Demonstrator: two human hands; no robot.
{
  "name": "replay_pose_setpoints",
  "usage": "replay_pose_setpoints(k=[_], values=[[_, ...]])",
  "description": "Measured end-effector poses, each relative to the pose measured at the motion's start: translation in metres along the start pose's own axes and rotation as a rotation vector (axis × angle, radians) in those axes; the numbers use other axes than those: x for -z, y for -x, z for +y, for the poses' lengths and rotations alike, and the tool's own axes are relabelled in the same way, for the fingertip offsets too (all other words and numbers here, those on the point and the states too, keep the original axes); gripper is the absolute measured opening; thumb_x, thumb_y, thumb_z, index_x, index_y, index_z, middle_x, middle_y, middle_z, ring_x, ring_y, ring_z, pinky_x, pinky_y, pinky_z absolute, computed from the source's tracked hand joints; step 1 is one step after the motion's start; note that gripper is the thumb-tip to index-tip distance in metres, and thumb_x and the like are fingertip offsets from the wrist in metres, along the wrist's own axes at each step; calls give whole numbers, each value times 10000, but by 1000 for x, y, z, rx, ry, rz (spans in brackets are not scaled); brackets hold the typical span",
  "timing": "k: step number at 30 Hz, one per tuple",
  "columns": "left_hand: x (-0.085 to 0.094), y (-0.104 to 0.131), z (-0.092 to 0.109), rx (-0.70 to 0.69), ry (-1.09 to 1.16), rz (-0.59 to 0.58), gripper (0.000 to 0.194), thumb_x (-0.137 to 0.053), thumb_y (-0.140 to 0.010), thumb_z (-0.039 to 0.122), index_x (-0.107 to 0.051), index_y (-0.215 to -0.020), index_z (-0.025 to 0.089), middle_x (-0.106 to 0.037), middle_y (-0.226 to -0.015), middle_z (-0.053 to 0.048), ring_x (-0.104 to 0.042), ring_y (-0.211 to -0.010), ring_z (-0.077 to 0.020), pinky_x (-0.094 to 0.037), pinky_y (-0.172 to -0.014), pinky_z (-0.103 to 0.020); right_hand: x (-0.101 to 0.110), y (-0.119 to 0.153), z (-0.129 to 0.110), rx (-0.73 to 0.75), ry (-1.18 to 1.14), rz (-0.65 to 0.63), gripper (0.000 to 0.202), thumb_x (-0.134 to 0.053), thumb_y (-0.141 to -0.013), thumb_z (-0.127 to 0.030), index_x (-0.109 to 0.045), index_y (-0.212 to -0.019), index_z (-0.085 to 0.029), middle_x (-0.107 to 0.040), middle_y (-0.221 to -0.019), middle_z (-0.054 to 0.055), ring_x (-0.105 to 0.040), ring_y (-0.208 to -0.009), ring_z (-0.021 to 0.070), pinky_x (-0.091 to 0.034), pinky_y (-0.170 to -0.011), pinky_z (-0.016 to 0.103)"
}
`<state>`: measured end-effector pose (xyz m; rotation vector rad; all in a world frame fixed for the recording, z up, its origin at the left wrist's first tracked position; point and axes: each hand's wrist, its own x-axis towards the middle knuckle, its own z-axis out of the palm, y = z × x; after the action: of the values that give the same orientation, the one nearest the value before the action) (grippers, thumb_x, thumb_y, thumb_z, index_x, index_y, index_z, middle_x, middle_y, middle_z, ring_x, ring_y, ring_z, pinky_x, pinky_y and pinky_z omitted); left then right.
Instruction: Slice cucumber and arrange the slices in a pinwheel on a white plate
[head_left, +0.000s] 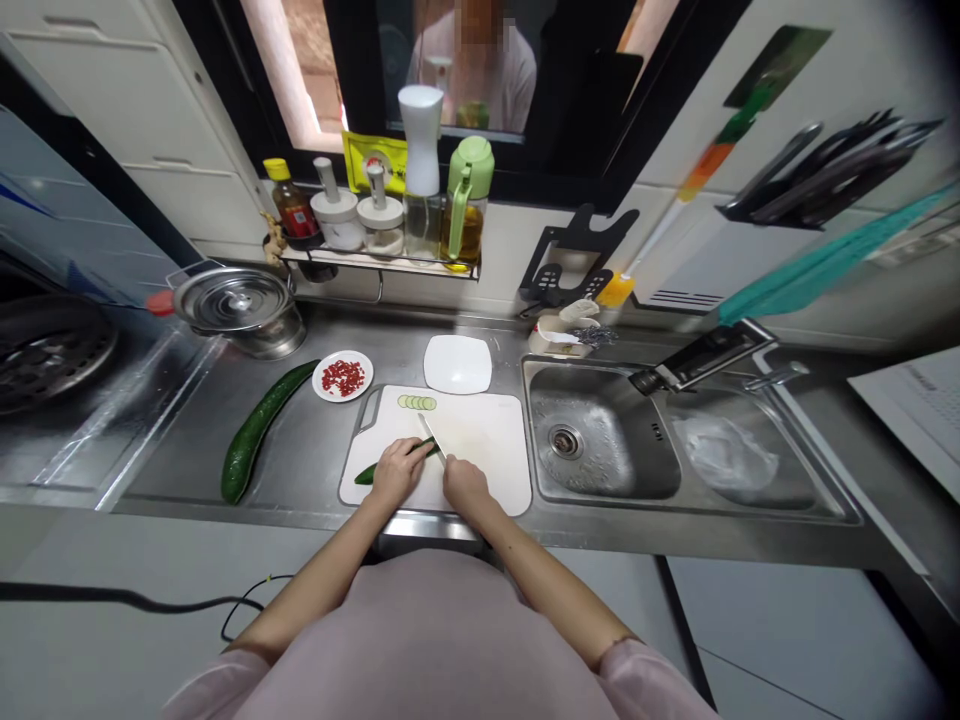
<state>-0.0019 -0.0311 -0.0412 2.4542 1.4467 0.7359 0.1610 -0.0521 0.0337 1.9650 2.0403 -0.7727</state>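
On the white cutting board (487, 440) lies a piece of cucumber (366, 475). My left hand (400, 468) is closed over it and presses it to the board. In my right hand (466, 484) is a kitchen knife (433, 432), its blade pointing away from me against the cucumber's right end. Several thin, pale green cucumber slices (417, 402) overlap in a short row near the board's far edge. A whole dark green cucumber (255, 430) rests on the steel counter left of the board.
Behind the board are a small plate with chopped red pieces (343, 377) and a white square plate (457, 364). A steel pot (262, 330) stands at the back left. The sink (600, 425) is to the right. Seasoning bottles (424, 200) line a wall shelf.
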Motion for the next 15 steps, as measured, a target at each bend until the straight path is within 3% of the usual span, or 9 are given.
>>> replay_pose_setpoints(k=[15], values=[[6, -1, 6, 31, -9, -19, 325, -500, -893, 180, -685, -1144, 269, -654, -1087, -61, -567, -983, -195, -472, -878, -346, -1, -8, -3, -4, -42, 14, 298, -386, -893, -96, -557, -1136, -111, -696, -978, 154, -668, -966, 233, -465, -751, 299]])
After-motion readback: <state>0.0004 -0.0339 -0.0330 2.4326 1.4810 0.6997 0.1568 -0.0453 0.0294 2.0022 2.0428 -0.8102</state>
